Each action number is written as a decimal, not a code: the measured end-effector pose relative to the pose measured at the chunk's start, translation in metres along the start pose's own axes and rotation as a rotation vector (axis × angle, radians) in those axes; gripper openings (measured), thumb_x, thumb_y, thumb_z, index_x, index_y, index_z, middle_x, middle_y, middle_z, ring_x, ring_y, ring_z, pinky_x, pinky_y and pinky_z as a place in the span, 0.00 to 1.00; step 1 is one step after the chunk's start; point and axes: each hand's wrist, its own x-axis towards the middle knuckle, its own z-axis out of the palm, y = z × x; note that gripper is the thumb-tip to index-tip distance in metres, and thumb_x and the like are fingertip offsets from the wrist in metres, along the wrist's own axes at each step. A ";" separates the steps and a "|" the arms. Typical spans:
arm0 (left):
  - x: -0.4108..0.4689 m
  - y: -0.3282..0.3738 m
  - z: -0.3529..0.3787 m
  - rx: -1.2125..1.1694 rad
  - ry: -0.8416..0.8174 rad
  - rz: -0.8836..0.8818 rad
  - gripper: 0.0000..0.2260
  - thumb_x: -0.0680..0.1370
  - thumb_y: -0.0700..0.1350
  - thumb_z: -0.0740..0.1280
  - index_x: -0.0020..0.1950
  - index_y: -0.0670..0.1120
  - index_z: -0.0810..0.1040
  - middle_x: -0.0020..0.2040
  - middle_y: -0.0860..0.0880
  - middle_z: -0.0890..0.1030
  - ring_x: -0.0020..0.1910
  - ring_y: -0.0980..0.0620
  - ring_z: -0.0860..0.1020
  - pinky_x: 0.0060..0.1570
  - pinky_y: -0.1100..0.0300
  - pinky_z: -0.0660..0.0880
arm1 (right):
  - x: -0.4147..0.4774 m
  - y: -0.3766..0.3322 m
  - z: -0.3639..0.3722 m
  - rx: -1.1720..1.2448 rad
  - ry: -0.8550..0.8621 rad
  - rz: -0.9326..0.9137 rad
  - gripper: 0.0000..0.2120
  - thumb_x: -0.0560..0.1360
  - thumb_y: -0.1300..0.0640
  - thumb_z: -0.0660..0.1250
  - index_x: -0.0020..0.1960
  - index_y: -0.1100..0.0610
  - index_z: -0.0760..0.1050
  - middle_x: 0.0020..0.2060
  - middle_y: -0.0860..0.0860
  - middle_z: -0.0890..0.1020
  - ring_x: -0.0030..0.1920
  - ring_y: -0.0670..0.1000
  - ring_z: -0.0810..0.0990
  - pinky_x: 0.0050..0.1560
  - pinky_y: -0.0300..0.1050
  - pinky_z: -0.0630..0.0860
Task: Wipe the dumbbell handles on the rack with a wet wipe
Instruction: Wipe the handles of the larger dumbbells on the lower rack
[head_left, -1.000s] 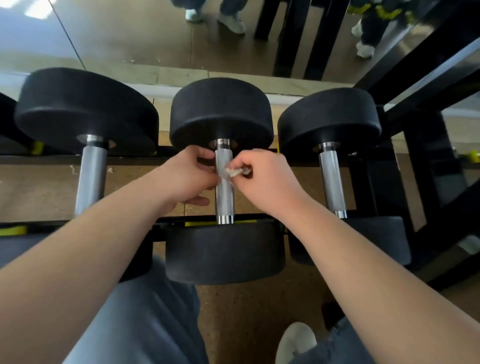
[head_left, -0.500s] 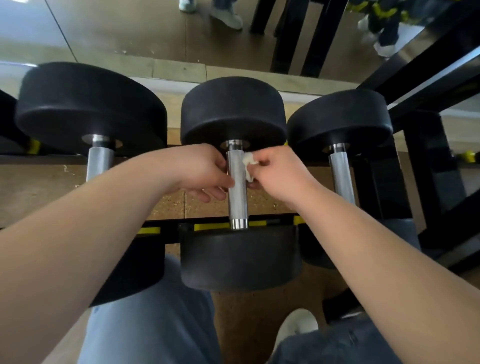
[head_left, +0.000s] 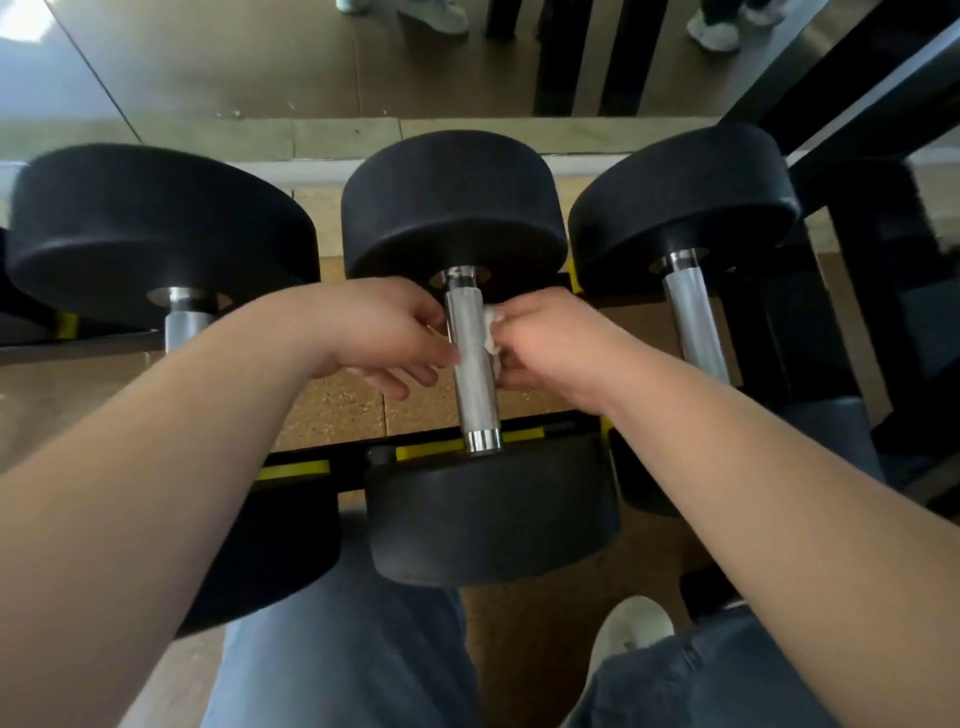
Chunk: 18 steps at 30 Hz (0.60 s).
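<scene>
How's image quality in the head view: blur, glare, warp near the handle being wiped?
Head view: middle handle sharp, knurling readable; wet wipe nearly blown out white; left dumbbell soft along its edges; bright glare patch at top left; wide-angle warp swells the forearms toward the lower corners.

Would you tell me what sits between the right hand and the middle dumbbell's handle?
In the head view, a bunched white wet wipe, pinched by the right hand, touches the handle.
</scene>
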 end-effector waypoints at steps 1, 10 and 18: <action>0.000 0.000 -0.001 0.027 0.002 0.007 0.19 0.79 0.45 0.72 0.70 0.48 0.75 0.55 0.49 0.84 0.52 0.55 0.84 0.50 0.55 0.84 | -0.007 0.003 -0.001 -0.134 -0.053 0.057 0.07 0.80 0.64 0.66 0.51 0.56 0.82 0.46 0.56 0.87 0.47 0.54 0.88 0.53 0.56 0.85; 0.004 -0.005 0.001 0.095 0.023 -0.016 0.23 0.81 0.47 0.70 0.76 0.53 0.70 0.56 0.51 0.82 0.52 0.55 0.84 0.51 0.52 0.84 | 0.008 0.004 0.001 0.345 0.007 0.073 0.13 0.80 0.68 0.65 0.64 0.61 0.78 0.53 0.59 0.86 0.52 0.55 0.87 0.57 0.54 0.84; 0.020 -0.006 0.015 0.009 0.051 -0.092 0.24 0.83 0.41 0.65 0.78 0.52 0.65 0.58 0.51 0.82 0.51 0.54 0.84 0.44 0.56 0.84 | 0.003 0.005 -0.008 -0.054 -0.269 0.236 0.12 0.81 0.67 0.61 0.62 0.59 0.78 0.51 0.58 0.86 0.50 0.55 0.87 0.54 0.53 0.85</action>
